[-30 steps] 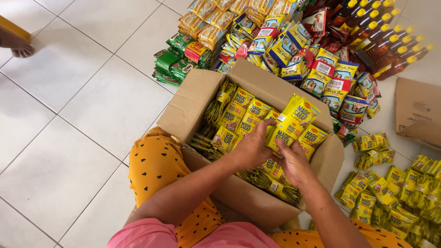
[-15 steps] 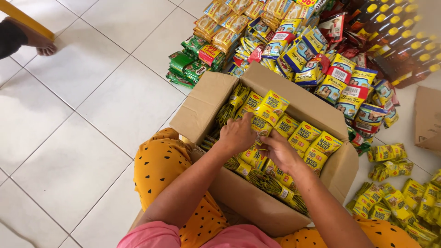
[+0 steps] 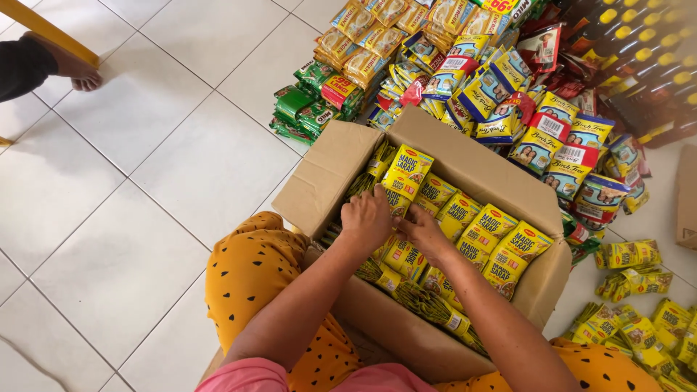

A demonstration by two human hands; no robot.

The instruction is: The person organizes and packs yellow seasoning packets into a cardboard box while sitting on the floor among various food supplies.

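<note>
A small shop's stock area is suggested: bulk sachet packs (image 3: pixel 465 65) and bottles (image 3: pixel 646 65) are piled on the tiled floor (image 3: pixel 145 189) beyond the hands (image 3: pixel 396 221).

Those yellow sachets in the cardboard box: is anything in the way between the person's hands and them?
Nothing visible. The left hand and right hand already rest directly on the yellow sachets inside the open cardboard box, whose flaps are folded outward. What the fingers do underneath is hidden.

Bright, even daylight; soft shadows, corners slightly blurred.
</note>
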